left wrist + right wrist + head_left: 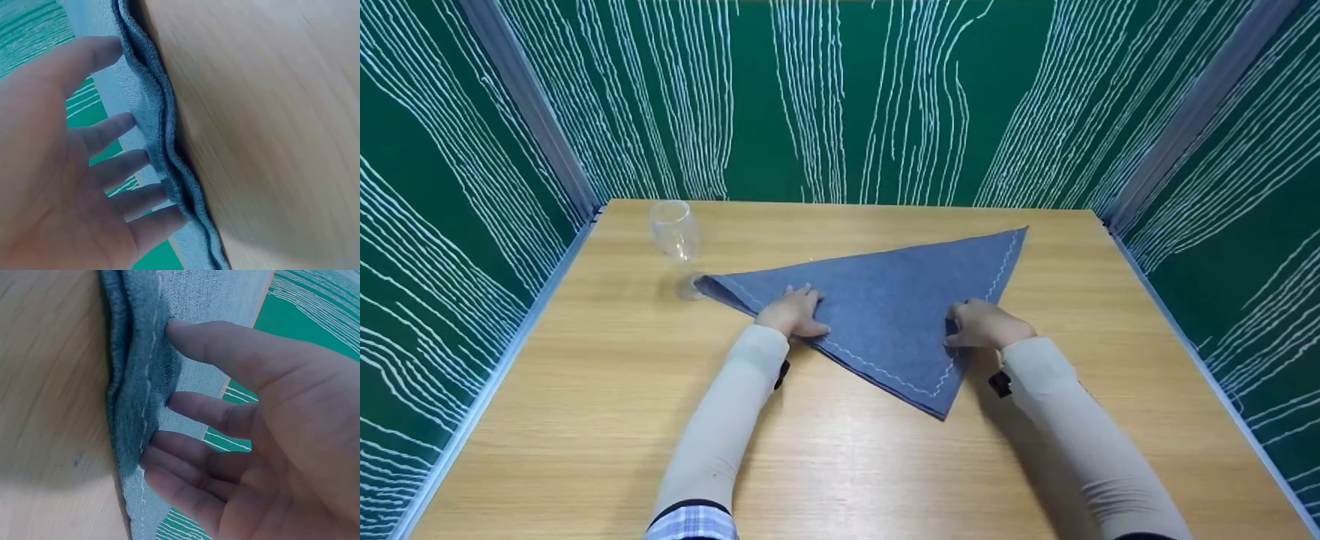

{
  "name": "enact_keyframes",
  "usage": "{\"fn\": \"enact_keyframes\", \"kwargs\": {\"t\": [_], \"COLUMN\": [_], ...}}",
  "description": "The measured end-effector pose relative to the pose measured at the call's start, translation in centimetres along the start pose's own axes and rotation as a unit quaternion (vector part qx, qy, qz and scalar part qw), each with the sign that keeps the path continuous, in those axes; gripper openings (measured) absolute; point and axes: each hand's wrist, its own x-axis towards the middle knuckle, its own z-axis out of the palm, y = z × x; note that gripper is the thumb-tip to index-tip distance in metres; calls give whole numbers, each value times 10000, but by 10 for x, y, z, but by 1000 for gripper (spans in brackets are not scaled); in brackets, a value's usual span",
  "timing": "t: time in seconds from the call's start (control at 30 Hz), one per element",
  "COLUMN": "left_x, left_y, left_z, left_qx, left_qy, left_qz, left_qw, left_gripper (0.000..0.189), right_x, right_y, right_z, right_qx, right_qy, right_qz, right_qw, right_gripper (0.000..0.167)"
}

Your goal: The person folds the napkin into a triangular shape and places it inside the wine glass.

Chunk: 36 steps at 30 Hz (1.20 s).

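A grey-blue cloth (885, 292), folded into a rough triangle with light stitching along its edges, lies on the wooden table. My left hand (795, 311) rests on its left part with fingers spread. In the left wrist view its fingertips touch the cloth (149, 107) beside a doubled, wavy edge. On the right side of the cloth, my right hand (988, 324) touches the surface with bent fingers. The right wrist view shows thumb and fingertips apart against the cloth (138, 343), near the stitched line, with no pinch visible.
A clear glass (673, 231) stands at the back left of the table (585, 420), close to the cloth's left corner. Green walls (1005, 97) with white wavy lines enclose the back and sides.
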Motion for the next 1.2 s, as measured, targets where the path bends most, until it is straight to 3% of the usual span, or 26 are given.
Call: {"fn": "enact_keyframes", "kwargs": {"t": [0.13, 0.3, 0.4, 0.53, 0.7, 0.93, 1.2], "left_x": [-3, -9, -13, -17, -18, -14, -7], "left_y": [1, 15, 27, 39, 42, 35, 22], "left_z": [3, 9, 13, 17, 19, 14, 7], "left_qx": [70, 769, 1210, 1459, 1510, 1463, 1275], "left_qy": [108, 401, 293, 6, -86, -31, 71], "left_qz": [-4, -574, -777, -760, -821, -591, -340], "left_qw": [9999, 9946, 9892, 9864, 9851, 9875, 9912], "left_gripper": [74, 72, 73, 82, 90, 91, 95], "right_x": [-1, -1, 0, 1, 1, 1, 1], "right_y": [2, 3, 4, 6, 13, 11, 3], "right_z": [1, 1, 1, 0, 1, 2, 4], "right_qx": [8, -43, -97, 118, 451, 573, 211], "right_qy": [40, 156, 169, 44, -158, -223, -170], "right_qz": [17, -114, -174, 32, 203, 70, 140], "right_qw": [10000, 9998, 9997, 9999, 9987, 9981, 9995], "right_gripper": [51, 51, 53, 61, 70, 68, 69]}}
